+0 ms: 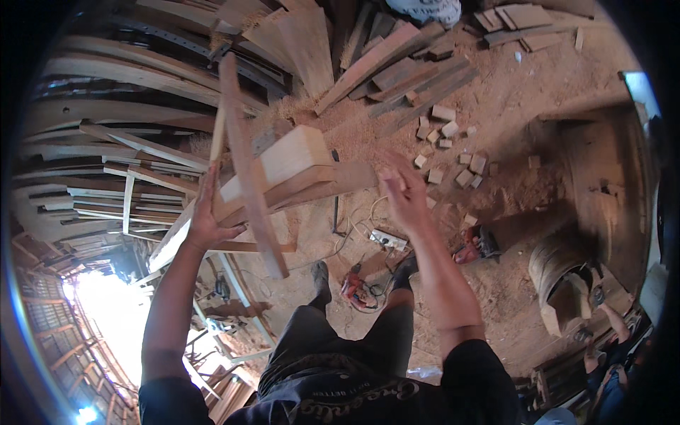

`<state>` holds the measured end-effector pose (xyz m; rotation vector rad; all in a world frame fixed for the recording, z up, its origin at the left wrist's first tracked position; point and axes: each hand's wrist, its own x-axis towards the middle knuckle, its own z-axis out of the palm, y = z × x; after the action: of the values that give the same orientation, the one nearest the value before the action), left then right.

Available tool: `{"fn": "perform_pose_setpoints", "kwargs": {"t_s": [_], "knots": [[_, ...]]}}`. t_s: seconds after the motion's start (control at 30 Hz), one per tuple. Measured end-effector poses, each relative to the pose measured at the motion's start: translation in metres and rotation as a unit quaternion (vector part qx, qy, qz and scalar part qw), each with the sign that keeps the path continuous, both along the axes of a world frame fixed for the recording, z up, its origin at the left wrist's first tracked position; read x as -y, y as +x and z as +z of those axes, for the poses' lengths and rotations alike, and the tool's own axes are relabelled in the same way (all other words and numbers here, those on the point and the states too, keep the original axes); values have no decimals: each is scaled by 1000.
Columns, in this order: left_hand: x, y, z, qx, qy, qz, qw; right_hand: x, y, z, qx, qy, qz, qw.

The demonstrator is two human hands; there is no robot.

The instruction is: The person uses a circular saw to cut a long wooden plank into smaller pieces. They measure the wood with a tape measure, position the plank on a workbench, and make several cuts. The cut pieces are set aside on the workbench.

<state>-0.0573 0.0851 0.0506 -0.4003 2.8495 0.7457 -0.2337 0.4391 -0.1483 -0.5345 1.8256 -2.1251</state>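
A long pale timber beam (pixel 294 156) lies in front of me on a darker board (pixel 347 178), slanting toward the left. A narrow reddish plank (pixel 249 170) crosses over it at a steep angle. My left hand (pixel 207 221) rests against the beam's left part, fingers stretched upward and thumb spread toward the crossing plank. My right hand (pixel 405 195) is beside the right end of the darker board, its fingers loosely bent and apart with nothing visible in them. Whether its fingertips touch the board, I cannot tell.
Stacked planks (pixel 127 78) fill the left and back. Small wood blocks (pixel 446 131) lie scattered on the sawdust floor. A red power tool (pixel 358 289), another (pixel 476 244) and a power strip (pixel 388 239) with cords lie near my feet. At right, a person (pixel 613 361) handles a curved wooden piece (pixel 559 276).
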Motion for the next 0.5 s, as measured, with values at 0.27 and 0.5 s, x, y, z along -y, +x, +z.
{"fn": "perform_pose_setpoints", "kwargs": {"t_s": [0.27,0.5], "knots": [[-7,-9,21,17,-102,-39,994,62,-72,165,-143,119,208,960],[-2,-6,27,35,-117,-34,992,56,-16,134,33,61,-148,987]]}}
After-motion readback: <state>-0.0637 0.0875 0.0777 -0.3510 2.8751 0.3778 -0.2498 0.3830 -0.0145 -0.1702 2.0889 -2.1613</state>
